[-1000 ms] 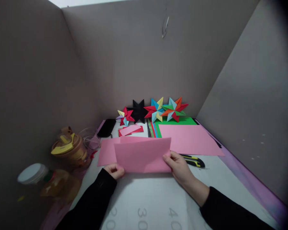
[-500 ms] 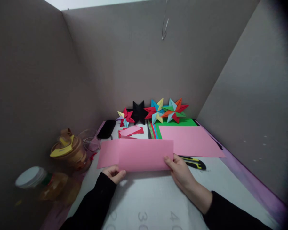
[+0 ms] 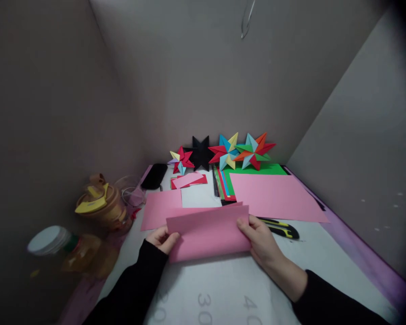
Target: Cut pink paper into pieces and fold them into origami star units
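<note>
Between my two hands is a folded sheet of pink paper, held tilted above the white mat with its fold toward me and its upper edges slightly apart. My left hand pinches the left edge, thumb in front. The right edge is gripped by my right hand, its thumb on the front face and the other fingers hidden behind. Another pink paper piece lies on the mat just behind my left hand. A black and yellow utility knife rests right beside my right hand.
Folded paper stars lean on the back wall. A large pink sheet covers green paper at the back right. Pink and red strips and a black phone lie behind. A lidded cup and a white-capped jar stand left.
The folded paper has come up off the mat and nearer to me, tilting so its top edges part. My left hand now grips its left edge. The view has shifted slightly.
</note>
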`<state>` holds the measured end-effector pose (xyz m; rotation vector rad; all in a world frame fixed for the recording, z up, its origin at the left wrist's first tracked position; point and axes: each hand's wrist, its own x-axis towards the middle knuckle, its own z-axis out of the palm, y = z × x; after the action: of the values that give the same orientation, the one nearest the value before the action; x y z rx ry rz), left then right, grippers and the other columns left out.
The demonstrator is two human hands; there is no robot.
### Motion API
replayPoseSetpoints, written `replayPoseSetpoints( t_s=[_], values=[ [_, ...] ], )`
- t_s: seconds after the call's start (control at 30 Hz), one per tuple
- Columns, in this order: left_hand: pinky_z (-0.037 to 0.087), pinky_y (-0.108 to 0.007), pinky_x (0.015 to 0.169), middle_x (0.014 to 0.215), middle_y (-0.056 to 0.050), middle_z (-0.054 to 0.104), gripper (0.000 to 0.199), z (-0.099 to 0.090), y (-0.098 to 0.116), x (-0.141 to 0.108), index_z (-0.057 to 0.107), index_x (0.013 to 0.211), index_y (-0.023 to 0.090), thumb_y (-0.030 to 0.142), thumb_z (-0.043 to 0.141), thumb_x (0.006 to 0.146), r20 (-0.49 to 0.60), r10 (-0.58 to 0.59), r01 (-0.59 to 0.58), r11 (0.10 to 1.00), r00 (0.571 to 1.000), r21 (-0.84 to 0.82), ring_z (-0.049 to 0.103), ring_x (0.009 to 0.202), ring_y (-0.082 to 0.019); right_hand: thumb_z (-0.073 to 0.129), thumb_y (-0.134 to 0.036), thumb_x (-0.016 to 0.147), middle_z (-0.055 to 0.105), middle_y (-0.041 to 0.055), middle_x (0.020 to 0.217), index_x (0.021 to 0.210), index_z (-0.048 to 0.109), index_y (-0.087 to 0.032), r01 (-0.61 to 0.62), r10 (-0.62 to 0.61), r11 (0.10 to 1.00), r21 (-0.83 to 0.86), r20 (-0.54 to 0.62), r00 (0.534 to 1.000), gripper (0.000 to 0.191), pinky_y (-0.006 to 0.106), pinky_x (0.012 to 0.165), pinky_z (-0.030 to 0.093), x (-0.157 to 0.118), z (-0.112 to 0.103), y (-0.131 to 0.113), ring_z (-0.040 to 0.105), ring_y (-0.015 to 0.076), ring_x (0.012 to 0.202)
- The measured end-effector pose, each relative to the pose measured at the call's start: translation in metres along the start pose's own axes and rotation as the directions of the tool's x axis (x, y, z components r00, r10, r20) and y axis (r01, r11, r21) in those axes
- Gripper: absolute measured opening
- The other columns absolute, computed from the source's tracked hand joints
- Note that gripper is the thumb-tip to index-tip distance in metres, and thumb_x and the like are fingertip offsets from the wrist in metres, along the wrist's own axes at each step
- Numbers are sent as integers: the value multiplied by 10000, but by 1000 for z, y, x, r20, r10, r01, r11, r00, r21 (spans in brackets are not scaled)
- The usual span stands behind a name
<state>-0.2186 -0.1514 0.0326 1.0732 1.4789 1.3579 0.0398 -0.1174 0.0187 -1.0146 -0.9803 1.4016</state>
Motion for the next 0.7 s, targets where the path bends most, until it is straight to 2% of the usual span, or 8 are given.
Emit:
replayPoseSetpoints(
  t_s=[0.1, 0.2, 0.27, 0.33, 0.43, 0.53, 0.7],
  values=[
    [448, -214, 522, 616, -19, 673, 365, 6, -3, -2, 608, 779, 149, 393, 769, 560, -24, 6, -9, 994, 1000, -111, 590, 524, -129, 733, -404, 687, 705, 72, 851, 918, 700, -179, -18, 17, 1000, -12, -40, 999, 324, 314, 701, 475, -1, 2, 0, 609, 210, 748],
    [462, -204, 528, 636, 5, 679, 670, 10, -4, -3, 461, 1145, 170, 369, 764, 582, -61, 1, -12, 981, 998, -191, 612, 520, -125, 741, -389, 678, 707, 68, 869, 916, 704, -185, -1, -2, 999, -35, -70, 998, 316, 315, 714, 477, -2, 1, 1, 608, 213, 771],
    [485, -213, 566, 638, 15, 674, 821, 11, -6, -4, 336, 1310, 161, 353, 740, 621, -63, 34, -46, 981, 997, -189, 642, 573, -136, 740, -389, 679, 706, 78, 886, 927, 704, -180, -1, -3, 999, -49, -83, 997, 327, 320, 707, 482, -2, 0, 2, 608, 217, 772],
    [510, -239, 682, 730, -31, 699, 776, 12, -8, -5, 379, 1325, 125, 361, 705, 662, -55, 84, -93, 978, 995, -186, 674, 730, -162, 743, -387, 675, 705, 88, 892, 947, 702, -172, -1, -5, 998, -67, -91, 996, 349, 329, 705, 487, -2, -2, 4, 610, 226, 778],
    [479, -271, 866, 978, -121, 705, 579, 12, -10, -6, 565, 1182, 87, 413, 653, 712, -38, 119, -124, 981, 992, -147, 647, 956, -204, 746, -380, 673, 705, 87, 882, 949, 702, -170, -2, -6, 996, -91, -89, 996, 350, 339, 722, 489, -1, -3, 5, 611, 236, 799],
    [451, -291, 933, 1088, -118, 679, 545, 10, -10, -7, 596, 1176, 99, 437, 617, 750, -20, 141, -142, 988, 990, -56, 620, 1031, -220, 742, -381, 675, 705, 82, 875, 907, 705, -170, -5, -4, 994, -107, -85, 996, 316, 333, 719, 490, -1, -4, 5, 610, 233, 796],
    [433, -305, 964, 1128, -107, 661, 590, 9, -10, -8, 577, 1213, 102, 484, 595, 764, -14, 128, -128, 992, 992, 7, 597, 1078, -227, 735, -386, 682, 705, 81, 890, 923, 702, -175, -12, 1, 994, -108, -98, 995, 322, 330, 719, 491, -2, -4, 5, 609, 230, 800]
  ],
)
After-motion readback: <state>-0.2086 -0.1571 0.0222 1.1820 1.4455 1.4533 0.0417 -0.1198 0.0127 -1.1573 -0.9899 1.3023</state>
